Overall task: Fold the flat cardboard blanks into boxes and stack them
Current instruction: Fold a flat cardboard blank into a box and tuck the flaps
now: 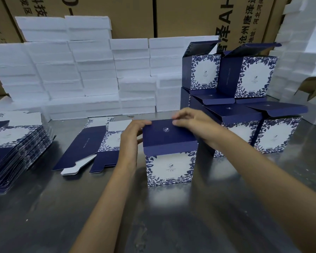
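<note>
Navy box upright, both hands gripping lid: left, right.

The box in front has a navy-blue lid with a small white emblem and a white front framed by blue leaf-and-flower print. The stacked boxes at right carry the same navy and blue-on-white floral pattern. The flat blanks and the pile of blanks match. The foam blocks are white, the cartons brown with black lettering, the counter dull grey metal.
</note>
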`<action>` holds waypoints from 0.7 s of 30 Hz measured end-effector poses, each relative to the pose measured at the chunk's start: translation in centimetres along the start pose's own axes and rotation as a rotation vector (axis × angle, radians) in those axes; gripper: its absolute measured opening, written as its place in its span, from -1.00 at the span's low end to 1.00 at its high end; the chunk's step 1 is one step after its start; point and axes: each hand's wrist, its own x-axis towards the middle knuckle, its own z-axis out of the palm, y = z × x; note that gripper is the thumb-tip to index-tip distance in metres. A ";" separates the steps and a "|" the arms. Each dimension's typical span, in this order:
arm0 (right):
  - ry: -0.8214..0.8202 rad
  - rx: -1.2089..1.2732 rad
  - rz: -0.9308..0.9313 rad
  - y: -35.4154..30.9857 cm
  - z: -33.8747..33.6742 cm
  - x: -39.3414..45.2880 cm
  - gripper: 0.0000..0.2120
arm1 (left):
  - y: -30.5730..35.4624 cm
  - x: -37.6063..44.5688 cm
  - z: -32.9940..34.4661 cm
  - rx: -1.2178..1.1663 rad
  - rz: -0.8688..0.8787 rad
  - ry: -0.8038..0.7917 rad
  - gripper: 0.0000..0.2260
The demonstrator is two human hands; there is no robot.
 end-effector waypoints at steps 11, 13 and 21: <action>-0.048 -0.349 0.030 -2.1 2.7 1.7 -0.83 | 4.0 2.4 1.7 0.609 -0.107 -0.128 -0.73; -0.052 -0.325 0.001 -1.9 2.7 1.9 -0.84 | 4.3 3.1 2.9 0.733 -0.107 -0.148 -0.76; -0.026 -0.249 -0.038 -0.9 2.5 2.1 -0.89 | 3.6 2.7 4.0 0.743 -0.040 -0.046 -0.78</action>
